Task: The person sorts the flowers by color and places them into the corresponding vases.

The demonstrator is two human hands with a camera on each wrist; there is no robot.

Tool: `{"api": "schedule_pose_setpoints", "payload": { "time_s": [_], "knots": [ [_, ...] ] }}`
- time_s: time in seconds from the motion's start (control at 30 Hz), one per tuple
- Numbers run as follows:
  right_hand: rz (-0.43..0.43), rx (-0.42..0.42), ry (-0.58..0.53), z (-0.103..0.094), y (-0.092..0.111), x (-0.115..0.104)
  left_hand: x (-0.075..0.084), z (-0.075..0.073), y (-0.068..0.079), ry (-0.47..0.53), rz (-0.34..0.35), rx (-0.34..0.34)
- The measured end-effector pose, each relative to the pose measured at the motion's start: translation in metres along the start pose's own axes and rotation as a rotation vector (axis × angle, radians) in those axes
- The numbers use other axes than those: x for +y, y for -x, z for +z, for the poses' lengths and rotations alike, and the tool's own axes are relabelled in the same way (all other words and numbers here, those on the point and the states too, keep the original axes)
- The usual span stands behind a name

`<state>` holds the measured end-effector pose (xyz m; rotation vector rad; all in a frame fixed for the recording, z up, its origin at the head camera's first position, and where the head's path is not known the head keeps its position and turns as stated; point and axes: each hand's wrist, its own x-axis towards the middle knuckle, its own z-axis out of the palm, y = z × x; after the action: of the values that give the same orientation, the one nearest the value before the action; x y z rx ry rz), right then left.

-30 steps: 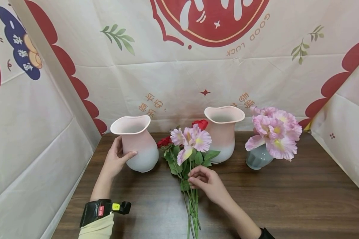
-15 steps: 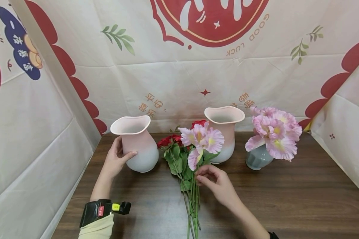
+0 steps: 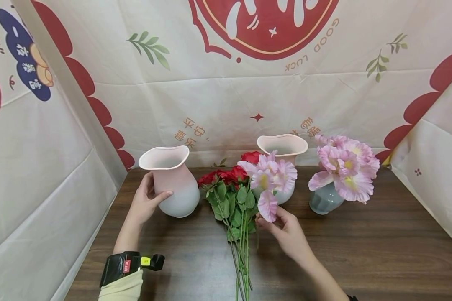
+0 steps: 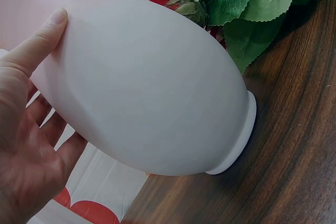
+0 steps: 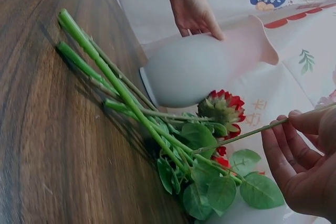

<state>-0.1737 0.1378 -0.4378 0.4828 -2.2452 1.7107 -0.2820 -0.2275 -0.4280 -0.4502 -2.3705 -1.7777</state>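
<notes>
Above the brown wood-grain table (image 3: 346,255), right hand (image 3: 286,234) pinches ruffled pink flower (image 3: 269,175) by thin green stem (image 5: 244,135), beside red roses (image 3: 229,176); left hand (image 3: 146,202), half-curled, grips upright pink-to-pale-grey wavy-rimmed vase (image 3: 178,188); white printed cloth (image 3: 226,100) reads "GOOD LUCK", "RICH!! RICH"

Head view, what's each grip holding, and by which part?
Left grip: left vase, by its upper side. Right grip: a pink flower, by its stem.
</notes>
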Motion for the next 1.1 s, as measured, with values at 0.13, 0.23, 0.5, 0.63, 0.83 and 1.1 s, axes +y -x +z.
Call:
{"api": "schedule_pose_setpoints", "payload": {
  "time_s": [0.13,0.23,0.5,0.63,0.83,1.1],
  "knots": [
    [0.001,0.022,-0.01,-0.006,0.001,0.0,0.0,0.0,0.0,0.005,0.001,0.0],
    [0.014,0.045,-0.009,-0.011,0.0,0.0,0.0,0.0,0.0,0.008,0.004,0.0],
    [-0.01,0.079,-0.024,-0.025,-0.001,-0.001,-0.002,0.0,-0.001,0.001,0.008,0.0],
    [-0.082,0.077,-0.011,-0.032,-0.004,0.0,-0.002,0.0,-0.001,0.002,0.001,-0.001],
    [-0.174,0.077,-0.126,-0.045,-0.007,0.002,-0.002,0.0,0.0,-0.006,-0.002,0.0],
    [-0.138,0.156,-0.113,-0.065,-0.006,0.001,-0.001,0.0,0.0,-0.013,-0.006,0.001]
  ]
}}
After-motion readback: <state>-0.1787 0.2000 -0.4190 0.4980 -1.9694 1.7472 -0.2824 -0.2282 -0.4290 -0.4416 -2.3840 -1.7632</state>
